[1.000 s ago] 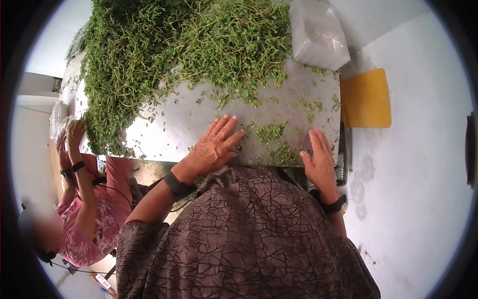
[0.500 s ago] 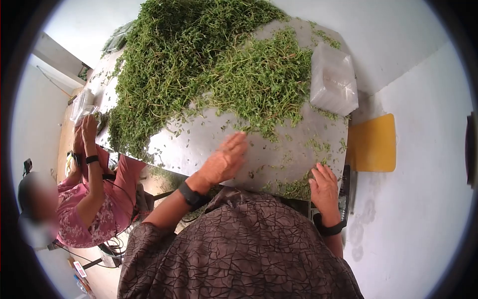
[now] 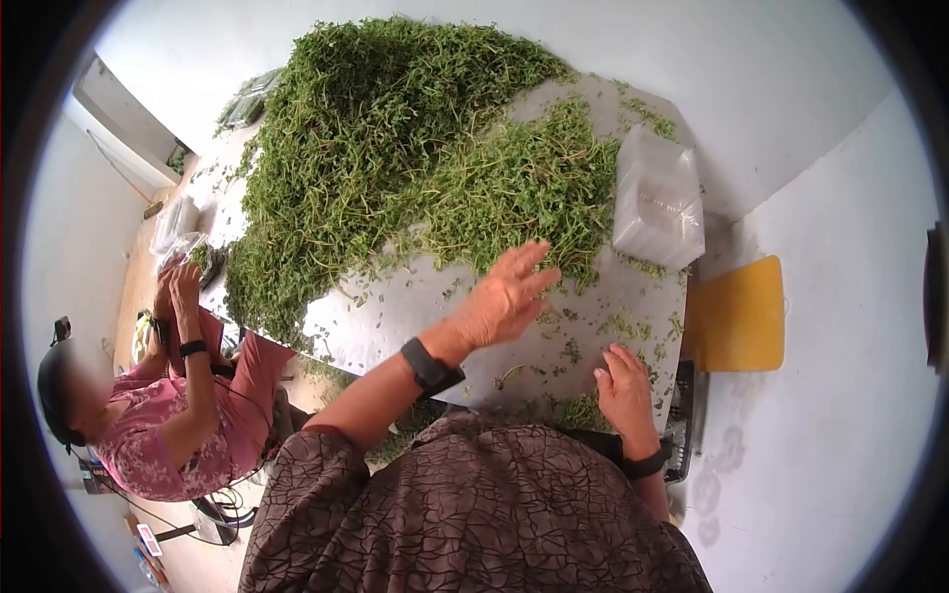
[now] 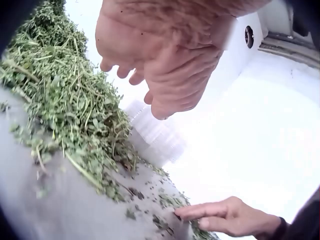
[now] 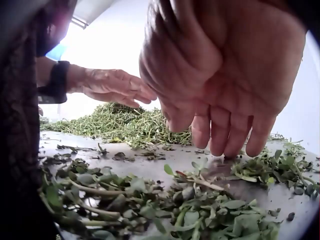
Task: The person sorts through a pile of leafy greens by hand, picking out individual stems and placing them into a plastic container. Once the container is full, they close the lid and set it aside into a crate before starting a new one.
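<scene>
A big heap of green leafy stems (image 3: pixel 346 148) covers much of the metal table (image 3: pixel 395 306). My left hand (image 3: pixel 502 301), fingers spread and nearly straight, is over the table by the near edge of the smaller heap (image 3: pixel 534 188); the left wrist view shows its palm (image 4: pixel 165 60) holding nothing. At the table's near right part is my right hand (image 3: pixel 626 395), fingers extended, beside loose sprigs (image 3: pixel 578 410). In the right wrist view its fingers (image 5: pixel 220 132) point down close to the tabletop, with scattered leaves (image 5: pixel 200 210) around; whether they touch it I cannot tell.
Stacked clear plastic containers (image 3: pixel 657 203) stand at the table's right edge, with a yellow board (image 3: pixel 736 316) beyond. At the left, a person in pink (image 3: pixel 188 425) handles something near clear packaging (image 3: pixel 176 225). A wall (image 3: pixel 811 395) rises on the right.
My left hand has moved right and forward, toward the smaller heap. My right hand stays near the table's right corner. The head view has shifted, showing more of the table's far side.
</scene>
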A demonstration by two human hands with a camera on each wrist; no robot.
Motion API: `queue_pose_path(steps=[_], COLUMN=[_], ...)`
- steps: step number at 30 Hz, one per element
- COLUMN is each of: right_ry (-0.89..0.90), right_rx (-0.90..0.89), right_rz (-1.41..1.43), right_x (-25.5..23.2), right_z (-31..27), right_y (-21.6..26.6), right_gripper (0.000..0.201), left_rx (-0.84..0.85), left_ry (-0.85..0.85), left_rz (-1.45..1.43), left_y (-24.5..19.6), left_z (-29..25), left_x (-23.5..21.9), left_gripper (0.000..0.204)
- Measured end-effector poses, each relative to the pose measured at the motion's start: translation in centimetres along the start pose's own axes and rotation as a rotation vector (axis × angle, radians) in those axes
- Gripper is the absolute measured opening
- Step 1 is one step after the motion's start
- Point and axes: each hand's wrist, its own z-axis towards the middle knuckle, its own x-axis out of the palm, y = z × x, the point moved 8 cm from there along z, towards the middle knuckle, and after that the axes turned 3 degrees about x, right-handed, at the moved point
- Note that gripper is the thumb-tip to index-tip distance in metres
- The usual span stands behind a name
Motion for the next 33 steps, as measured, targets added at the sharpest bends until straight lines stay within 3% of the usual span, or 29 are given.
queue_pose_path(steps=[2, 5, 7, 9, 13, 15, 19, 24, 29, 31, 32, 33], right_ry=[-0.031, -0.107, -0.147, -0.175, -0.168, -0.183, -0.172, -0.123, -0.104, -0.104, -0.101, -0.098], right_rx=[-0.034, -0.093, -0.117, -0.126, -0.110, -0.120, -0.102, -0.069, -0.052, -0.040, -0.050, -0.062], right_rz=[-0.038, -0.108, -0.135, -0.116, -0.034, 0.015, 0.042, 0.040, 0.016, 0.016, 0.028, 0.040], right_x=[0.2, 0.4, 0.3, 0.3, -0.1, -0.4, -0.6, -0.3, 0.0, 0.3, 0.4, 0.4], right_z=[0.3, 0.5, 0.6, 0.8, 1.1, 1.2, 1.5, 2.0, 2.4, 2.7, 2.9, 3.1], right_y=[0.3, 1.3, 1.5, 1.4, 0.6, 0.4, 0.4, 0.2, 0.2, 0.0, -0.1, -0.2], right_gripper=[0.031, 0.030, 0.031, 0.032, 0.031, 0.032, 0.033, 0.032, 0.033, 0.034, 0.035, 0.036], left_rx=[-0.027, -0.076, 0.075, 0.072, -0.077, -0.256, -0.358, -0.613, -0.853, -0.529, -0.480, -0.374], left_ry=[-0.043, 0.036, 0.141, 0.189, 0.228, 0.280, 0.142, -0.019, -0.205, -0.444, -0.436, -0.502], left_rz=[0.086, 0.247, 0.347, 0.370, 0.479, 0.533, 0.600, 0.589, 0.502, 0.622, 0.554, 0.273], left_y=[0.6, 0.7, -0.2, 0.4, 3.8, 6.7, 11.5, 17.3, 19.5, 14.8, 12.4, 11.2], left_z=[2.5, 5.9, 7.3, 7.8, 7.4, 6.7, 4.9, -0.2, -4.4, -3.0, -1.9, -1.6], left_x=[-2.1, -1.3, 1.3, 3.0, 2.7, 0.5, -4.4, -9.5, -11.6, -12.3, -11.5, -10.0], left_gripper=[0.055, 0.056, 0.057, 0.057, 0.057, 0.052, 0.044, 0.045, 0.049, 0.044, 0.039, 0.037])
